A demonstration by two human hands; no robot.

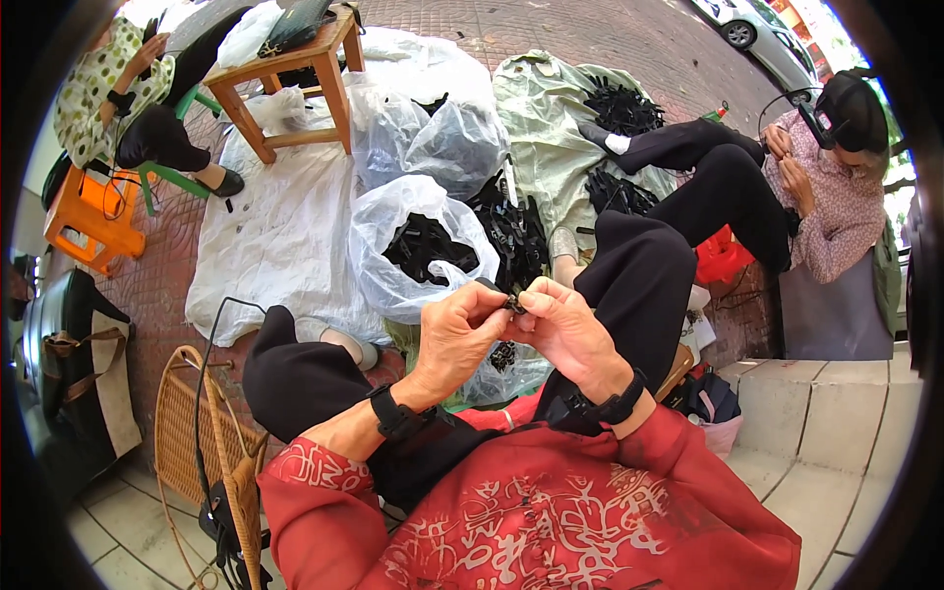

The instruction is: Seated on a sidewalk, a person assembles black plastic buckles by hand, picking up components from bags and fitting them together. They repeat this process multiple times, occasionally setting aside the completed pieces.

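In front of my chest, my left hand (454, 329) and my right hand (572, 329) meet, fingertips pinched together. Between them is a small dark piece with a brassy glint (513, 304); the fingers cover most of it, and its exact kind is hidden. Just below the hands, a clear plastic bag (528, 379) holds small brassy and black parts (502, 356). Beyond my fingers stands an open translucent plastic bag (369, 241) filled with black strap-like pieces (428, 248). A loose heap of similar black strips (513, 231) lies to its right.
A wooden stool (285, 69) stands on a white sheet (280, 216) at the far left. On the pale green sheet (541, 118) lie more black piles (624, 106). Co-workers sit on the left (118, 93) and right (836, 206). A wicker chair (202, 442) is at my left.
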